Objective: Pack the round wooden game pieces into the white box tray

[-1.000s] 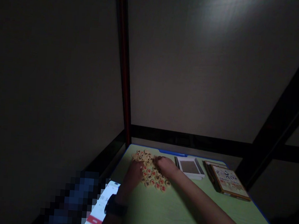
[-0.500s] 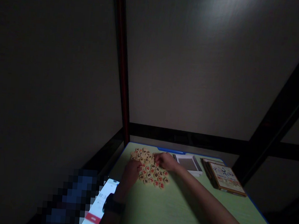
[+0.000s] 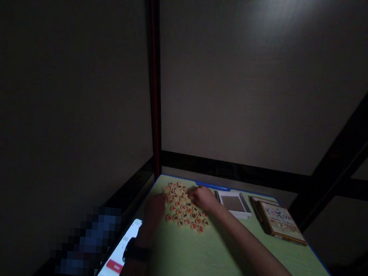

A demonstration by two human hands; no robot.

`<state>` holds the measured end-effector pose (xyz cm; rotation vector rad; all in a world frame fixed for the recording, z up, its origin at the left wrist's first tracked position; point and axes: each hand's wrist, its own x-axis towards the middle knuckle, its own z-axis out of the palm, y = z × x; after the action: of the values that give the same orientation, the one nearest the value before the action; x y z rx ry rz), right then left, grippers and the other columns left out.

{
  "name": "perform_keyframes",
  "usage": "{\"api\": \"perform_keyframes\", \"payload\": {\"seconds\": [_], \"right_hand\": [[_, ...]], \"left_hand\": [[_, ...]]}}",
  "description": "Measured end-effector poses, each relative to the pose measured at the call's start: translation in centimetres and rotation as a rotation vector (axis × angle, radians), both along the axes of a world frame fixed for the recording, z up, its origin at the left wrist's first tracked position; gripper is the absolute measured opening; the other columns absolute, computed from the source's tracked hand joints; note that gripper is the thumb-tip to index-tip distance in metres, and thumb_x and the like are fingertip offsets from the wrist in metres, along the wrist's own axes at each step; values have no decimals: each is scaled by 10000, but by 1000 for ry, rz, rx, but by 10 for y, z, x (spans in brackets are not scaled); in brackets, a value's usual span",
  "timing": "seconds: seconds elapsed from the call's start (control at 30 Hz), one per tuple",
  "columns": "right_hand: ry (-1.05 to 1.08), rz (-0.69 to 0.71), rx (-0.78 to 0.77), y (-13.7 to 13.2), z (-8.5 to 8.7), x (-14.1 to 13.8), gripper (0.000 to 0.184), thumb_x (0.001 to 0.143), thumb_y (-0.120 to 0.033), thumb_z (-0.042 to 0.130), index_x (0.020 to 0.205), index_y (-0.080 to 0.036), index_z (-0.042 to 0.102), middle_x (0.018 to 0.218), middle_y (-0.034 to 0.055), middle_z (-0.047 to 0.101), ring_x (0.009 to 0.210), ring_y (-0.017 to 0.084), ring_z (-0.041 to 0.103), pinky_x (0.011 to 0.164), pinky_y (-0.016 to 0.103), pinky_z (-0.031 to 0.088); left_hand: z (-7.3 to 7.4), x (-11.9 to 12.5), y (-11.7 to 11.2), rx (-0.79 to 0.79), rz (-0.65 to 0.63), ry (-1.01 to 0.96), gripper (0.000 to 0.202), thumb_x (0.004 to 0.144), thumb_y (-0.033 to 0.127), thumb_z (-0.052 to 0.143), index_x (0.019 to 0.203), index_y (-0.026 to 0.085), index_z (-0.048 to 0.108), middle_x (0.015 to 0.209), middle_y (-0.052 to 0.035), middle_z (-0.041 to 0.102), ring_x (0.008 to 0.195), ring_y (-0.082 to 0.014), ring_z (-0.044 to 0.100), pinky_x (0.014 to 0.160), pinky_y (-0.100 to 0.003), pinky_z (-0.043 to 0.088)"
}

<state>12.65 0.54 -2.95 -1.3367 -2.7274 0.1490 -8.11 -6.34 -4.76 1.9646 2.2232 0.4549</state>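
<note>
Round wooden Chinese chess pieces [image 3: 193,215], marked with red or black characters, lie face up in a loose patch on the green table. Behind them a heaped pile of the same pieces [image 3: 177,191] stands near the far left corner. My left hand [image 3: 155,207], with a dark watch on its wrist, reaches to the pile's left edge; its fingers are bent and mostly in shadow, and what they hold is hidden. At the pile's right edge my right hand [image 3: 203,197] is closed, its fingertips pinched on a Chinese chess piece that is largely covered.
An open white box tray [image 3: 243,210] sits right of the pieces. Further right lies a stack of flat boxes with a printed lid [image 3: 281,220]. A lit phone [image 3: 120,252] is by the left wrist. Walls border the table [image 3: 200,258] at the back and left.
My left hand has drawn left and slightly up to the pile's left edge. A red piece now shows at the patch's left end. My right hand stays by the pile. The view shifted slightly.
</note>
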Motion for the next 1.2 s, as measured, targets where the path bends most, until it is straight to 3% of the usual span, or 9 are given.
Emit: {"api": "perform_keyframes", "payload": {"seconds": [0.1, 0.23, 0.37, 0.5, 0.73, 0.9, 1.07, 1.2], "right_hand": [[-50, 13, 32, -3, 3, -11, 211, 859, -145, 538, 918, -174, 738, 1023, 129, 736, 991, 234, 659, 814, 269, 446], [-128, 48, 49, -2, 0, -20, 218, 874, -141, 542, 976, -142, 733, 1066, 171, 718, 1044, 261, 645, 851, 291, 462], [-177, 90, 70, 0, -3, -22, 262, 890, -106, 507, 1045, -120, 718, 1096, 183, 705, 1077, 265, 632, 886, 303, 463], [-208, 124, 78, -2, -1, -23, 290, 875, -62, 497, 1069, -93, 711, 1128, 200, 691, 1091, 271, 623, 913, 315, 456], [-181, 136, 51, -8, 1, -24, 310, 868, -46, 501, 1103, -98, 697, 1146, 198, 690, 1098, 255, 622, 952, 315, 431], [-74, 99, -16, -3, -4, -17, 315, 791, -63, 603, 1087, -127, 690, 1123, 155, 712, 1052, 234, 644, 874, 269, 446], [66, 4, -104, 9, -15, -12, 264, 805, -66, 552, 995, -151, 715, 911, 52, 760, 836, 158, 688, 700, 198, 444], [137, -15, -144, 15, -22, -11, 276, 766, -36, 553, 899, -169, 755, 870, 21, 767, 825, 140, 695, 706, 181, 437]], "left_hand": [[-2, -9, -1, -1, 53, 16, 354, 972, 157, 389, 1150, 146, 694, 1131, -134, 716, 1058, -189, 660, 905, -262, 450], [-10, -10, -2, -20, 29, 55, 312, 958, 173, 439, 1136, 119, 689, 1167, -153, 693, 1102, -207, 633, 917, -270, 437], [-15, -6, -2, -44, 22, 49, 285, 946, 215, 494, 1143, 128, 681, 1192, -146, 678, 1117, -217, 619, 930, -277, 431], [-16, -3, -1, -52, 2, 22, 265, 909, 150, 532, 1122, 139, 689, 1182, -133, 674, 1127, -207, 612, 942, -266, 430], [-20, -1, -1, -59, -28, 63, 293, 922, 125, 478, 1139, 147, 673, 1165, -126, 682, 1122, -192, 609, 962, -259, 422], [-15, 0, 0, -46, -57, -6, 350, 957, 126, 389, 1194, 127, 646, 1203, -146, 686, 1134, -197, 616, 973, -280, 418], [-10, -1, 0, -82, -90, -110, 291, 918, 121, 451, 1029, 165, 717, 1075, -85, 736, 1028, -174, 654, 909, -255, 445], [-9, -2, -1, -83, -126, -145, 284, 885, 92, 488, 1009, 152, 735, 1055, -85, 739, 1012, -170, 650, 910, -258, 444]]}}
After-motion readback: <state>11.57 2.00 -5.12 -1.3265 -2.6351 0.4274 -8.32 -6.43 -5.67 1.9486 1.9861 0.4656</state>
